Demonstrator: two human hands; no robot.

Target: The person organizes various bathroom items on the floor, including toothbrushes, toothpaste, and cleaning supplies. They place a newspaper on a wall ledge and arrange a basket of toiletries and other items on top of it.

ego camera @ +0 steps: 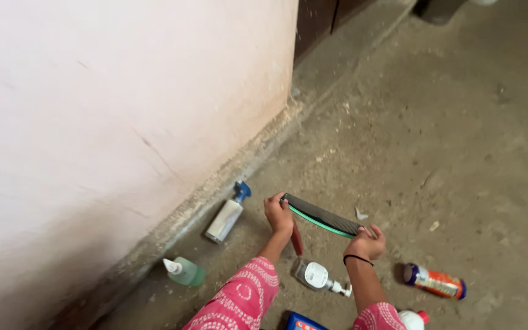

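Both hands were raised over a bare concrete floor (pixel 447 134), close to a pale pink wall (pixel 111 104) that filled the left side of the view. Between them the person held a long, flat black strip with a green edge (pixel 322 217), tilted so that its left end sat higher than its right. What kind of tool it was could not be told.

The left hand (pixel 278 215) was closed around the strip's left end, fingers curled over the top. The right hand (pixel 366 242) gripped the right end, thumb on the upper face; a thin black band (pixel 358 260) circled that wrist. Both forearms came up from the near edge in pink patterned sleeves (pixel 242 299). A short red-brown piece (pixel 296 238) showed just below the left hand; whether it was joined to the strip could not be told.

Several containers lay on the floor around the hands:
- A white spray bottle with a blue nozzle (pixel 228 217) lay on its side at the foot of the wall, left of the left hand.
- A green bottle with a white tip (pixel 184 271) lay nearer, also against the wall.
- A clear pump bottle (pixel 317 276) lay on its side between the two forearms.
- An orange-labelled bottle with a dark cap (pixel 435 281) lay to the right, apart from the right hand.
- A white bottle with a red cap (pixel 414 319) and a blue packet (pixel 300 322) were cut off by the near edge.

A dark door (pixel 325 18) stood at the far end of the wall.
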